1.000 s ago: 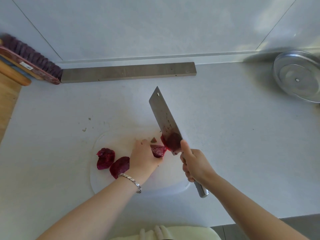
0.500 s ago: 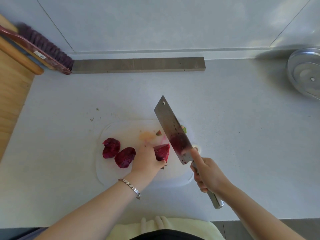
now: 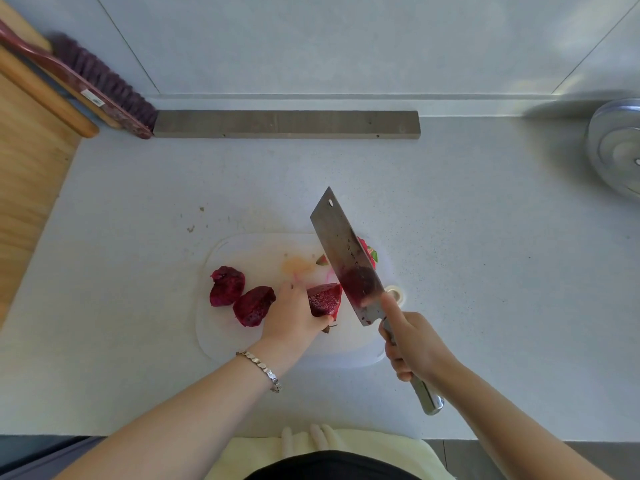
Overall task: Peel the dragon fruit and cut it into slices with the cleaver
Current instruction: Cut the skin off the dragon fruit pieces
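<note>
Nearest, at the counter's (image 3: 485, 271) front edge: a pale yellow cloth (image 3: 381, 448). Just beyond, both forearms over the counter, a silver bracelet (image 3: 260, 369) on the left wrist.

Holds the dragon fruit chunk (image 3: 325, 299) down on the white cutting board (image 3: 256, 251) with the left hand (image 3: 294, 320), grip curled over the chunk's left side, dark red flesh facing right toward the blade. Wraps the right hand (image 3: 412, 344) around the metal handle of the cleaver (image 3: 349, 261), grip closed on it, one finger stretched forward onto the heel of the blade. Blade tilted, tip toward the far left, flat side smeared dark red near the heel, edge just beside the chunk; cannot tell whether touching.

Left of the held chunk, on the same board: two peeled pieces (image 3: 254, 305), side by side and close together. Behind the blade, at the board's far right: a strip of pink peel (image 3: 371, 253) with a green tip, partly hidden.

Farther back, along the wall: a long grey stone bar (image 3: 287, 124). At its left end, a dark-bristled brush (image 3: 104, 81) leaning over a wooden board (image 3: 27, 168). Far right, cut off by the frame: a round metal lid (image 3: 616, 150).
</note>
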Demonstrator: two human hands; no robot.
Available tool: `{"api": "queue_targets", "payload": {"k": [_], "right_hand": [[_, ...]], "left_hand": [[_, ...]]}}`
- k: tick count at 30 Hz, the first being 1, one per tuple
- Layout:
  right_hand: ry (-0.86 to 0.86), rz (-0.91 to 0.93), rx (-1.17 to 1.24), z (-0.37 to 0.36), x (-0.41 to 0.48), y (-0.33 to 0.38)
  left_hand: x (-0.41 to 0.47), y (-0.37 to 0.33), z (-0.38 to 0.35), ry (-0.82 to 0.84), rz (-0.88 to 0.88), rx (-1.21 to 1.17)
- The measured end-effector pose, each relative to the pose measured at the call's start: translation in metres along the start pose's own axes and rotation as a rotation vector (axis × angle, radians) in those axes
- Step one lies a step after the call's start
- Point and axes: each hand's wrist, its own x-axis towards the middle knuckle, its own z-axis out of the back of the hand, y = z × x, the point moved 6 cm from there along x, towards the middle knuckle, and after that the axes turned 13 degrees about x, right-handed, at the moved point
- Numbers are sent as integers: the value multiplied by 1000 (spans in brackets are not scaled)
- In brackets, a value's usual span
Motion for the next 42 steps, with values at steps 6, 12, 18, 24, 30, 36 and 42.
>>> {"api": "queue_targets", "payload": {"k": [6, 12, 18, 24, 30, 36, 42], "right_hand": [[0, 0, -4, -2, 1, -1], [-18, -1, -13, -2, 3, -3], [-29, -14, -32, -2, 8, -7], [52, -131, 109, 3, 5, -12], [98, -211, 159, 8, 6, -16], [130, -259, 215, 7, 1, -23], [126, -290, 265, 1, 2, -25]], "left_hand": [[-1, 0, 0, -7, -16, -7], [-1, -2, 2, -6, -11, -3], [-4, -4, 4, 5, -17, -24], [-2, 6, 3, 59, -23, -114], [-4, 6, 2, 26, -9, -106], [-6, 3, 0, 0, 23, -104], [-5, 3, 0, 6, 39, -126]]}}
